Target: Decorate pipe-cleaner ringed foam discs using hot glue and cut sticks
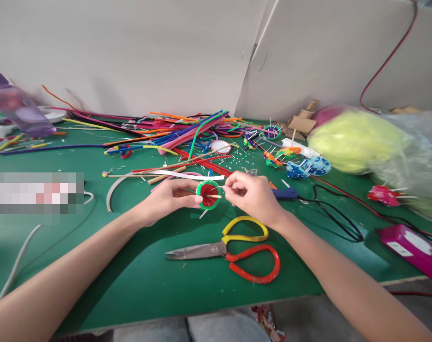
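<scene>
My left hand (171, 199) is closed on the edge of a small round craft umbrella (209, 201). It has a red inside, a green fuzzy rim and a pale wooden stick standing out from its middle toward me. Thin white spokes show inside it. At the right side of the rim, my right hand (249, 194) pinches what looks like a thin white stick (222, 188), mostly covered by the fingertips. Below both hands lie scissors (216, 249) with one yellow and one red handle, blades to the left. A white strip (187, 175) lies just behind the left hand.
Pipe cleaners (190, 135) in many colours are heaped along the back. Several finished-looking craft pieces (308, 167) lie at right, near a yellow-filled plastic bag (354, 140). A blue-handled tool (286, 193) with a black cord, a magenta power strip (411, 249) and a purple bottle (21, 107) flank the work area.
</scene>
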{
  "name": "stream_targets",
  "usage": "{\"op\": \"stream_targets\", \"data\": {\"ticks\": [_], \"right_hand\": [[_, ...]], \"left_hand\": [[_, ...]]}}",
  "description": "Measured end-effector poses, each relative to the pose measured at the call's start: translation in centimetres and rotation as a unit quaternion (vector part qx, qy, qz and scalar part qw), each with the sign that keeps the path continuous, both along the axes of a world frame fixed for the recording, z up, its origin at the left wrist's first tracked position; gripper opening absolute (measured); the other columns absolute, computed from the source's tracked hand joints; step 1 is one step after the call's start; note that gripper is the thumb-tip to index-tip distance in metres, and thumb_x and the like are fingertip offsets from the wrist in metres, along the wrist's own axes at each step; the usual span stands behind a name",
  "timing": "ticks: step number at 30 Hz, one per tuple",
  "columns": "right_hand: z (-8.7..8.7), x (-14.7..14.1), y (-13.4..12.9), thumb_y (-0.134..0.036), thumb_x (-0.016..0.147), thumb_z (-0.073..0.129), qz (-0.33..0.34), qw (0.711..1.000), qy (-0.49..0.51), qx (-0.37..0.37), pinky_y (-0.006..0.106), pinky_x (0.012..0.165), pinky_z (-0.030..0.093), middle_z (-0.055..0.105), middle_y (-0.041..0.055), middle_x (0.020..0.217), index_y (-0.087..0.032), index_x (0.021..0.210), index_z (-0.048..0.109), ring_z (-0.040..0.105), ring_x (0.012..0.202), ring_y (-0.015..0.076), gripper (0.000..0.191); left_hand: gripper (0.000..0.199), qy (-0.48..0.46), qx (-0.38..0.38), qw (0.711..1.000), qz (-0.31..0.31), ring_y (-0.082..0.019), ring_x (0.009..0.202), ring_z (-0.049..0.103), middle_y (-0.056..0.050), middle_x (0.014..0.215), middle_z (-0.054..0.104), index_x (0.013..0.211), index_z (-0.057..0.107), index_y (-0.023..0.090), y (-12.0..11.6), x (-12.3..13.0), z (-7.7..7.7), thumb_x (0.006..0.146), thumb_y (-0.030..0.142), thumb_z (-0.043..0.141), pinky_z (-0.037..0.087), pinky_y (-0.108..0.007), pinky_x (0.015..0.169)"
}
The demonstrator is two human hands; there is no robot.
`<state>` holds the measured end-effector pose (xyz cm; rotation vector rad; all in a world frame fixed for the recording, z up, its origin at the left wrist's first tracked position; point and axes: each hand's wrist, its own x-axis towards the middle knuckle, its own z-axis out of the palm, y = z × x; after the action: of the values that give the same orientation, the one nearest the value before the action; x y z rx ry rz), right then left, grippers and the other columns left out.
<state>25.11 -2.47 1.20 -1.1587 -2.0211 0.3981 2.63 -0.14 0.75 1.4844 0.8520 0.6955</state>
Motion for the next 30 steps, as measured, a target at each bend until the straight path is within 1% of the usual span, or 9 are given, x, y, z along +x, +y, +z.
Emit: {"op": "stream_targets", "data": {"ticks": [6,9,13,19,26,30], "right_hand": [[-0.13,0.0,0.08,-0.021,0.082,0.055,0.009,1.0,0.014,-0.008,0.023,0.053,0.04,0.051,-0.007,0.05,-0.021,0.072,0.05,0.044,0.044,0.0075,0.011],[-0.16,0.04,0.1,-0.024,0.083,0.056,0.011,1.0,0.018,-0.019,0.023,0.052,0.04,0.055,-0.0061,0.052,-0.02,0.076,0.053,0.046,0.043,0.0075,0.009],[-0.29,0.13,0.15,-0.025,0.083,0.058,0.007,1.0,0.006,-0.006,0.023,0.052,0.04,0.056,-0.0063,0.05,-0.019,0.078,0.057,0.045,0.041,0.0073,0.008],[-0.56,0.11,0.27,-0.024,0.084,0.056,0.004,1.0,0.016,-0.005,0.022,0.051,0.039,0.056,-0.0054,0.051,-0.019,0.075,0.055,0.048,0.043,0.0076,0.011],[-0.47,0.01,0.21,-0.02,0.081,0.056,0.0,1.0,0.0,0.016,0.021,0.049,0.037,0.051,-0.0066,0.05,-0.019,0.07,0.052,0.042,0.043,0.0066,0.012],[-0.47,-0.04,0.2,-0.019,0.081,0.056,-0.001,1.0,0.001,0.021,0.021,0.049,0.037,0.051,-0.0068,0.05,-0.019,0.07,0.052,0.043,0.043,0.0064,0.012]], "left_hand": [[0.03,-0.003,-0.004,1.0,0.0,-0.022,0.093,0.067,-0.004,0.1,0.074,0.097,0.073,0.02,0.0,0.08,0.08,0.07,0.033,0.077,0.056,-0.031,0.079],[0.03,-0.009,-0.013,1.0,0.008,-0.022,0.092,0.067,-0.004,0.099,0.073,0.096,0.073,0.02,-0.07,0.18,0.14,0.069,0.033,0.078,0.057,-0.029,0.078],[0.029,-0.01,-0.021,1.0,0.008,-0.019,0.091,0.068,-0.003,0.097,0.073,0.096,0.073,0.02,-0.12,0.26,0.25,0.07,0.031,0.078,0.058,-0.027,0.077],[0.028,-0.006,-0.014,1.0,0.0,-0.018,0.089,0.068,-0.002,0.096,0.073,0.097,0.072,0.02,-0.13,0.22,0.42,0.071,0.03,0.077,0.058,-0.025,0.076],[0.027,0.012,0.009,1.0,-0.012,-0.018,0.09,0.068,-0.002,0.096,0.074,0.097,0.072,0.019,-0.18,0.19,0.39,0.073,0.031,0.075,0.057,-0.027,0.079],[0.025,0.014,0.008,1.0,-0.015,-0.017,0.09,0.069,-0.001,0.096,0.075,0.096,0.072,0.02,-0.19,0.22,0.41,0.074,0.03,0.075,0.057,-0.025,0.079]]}}
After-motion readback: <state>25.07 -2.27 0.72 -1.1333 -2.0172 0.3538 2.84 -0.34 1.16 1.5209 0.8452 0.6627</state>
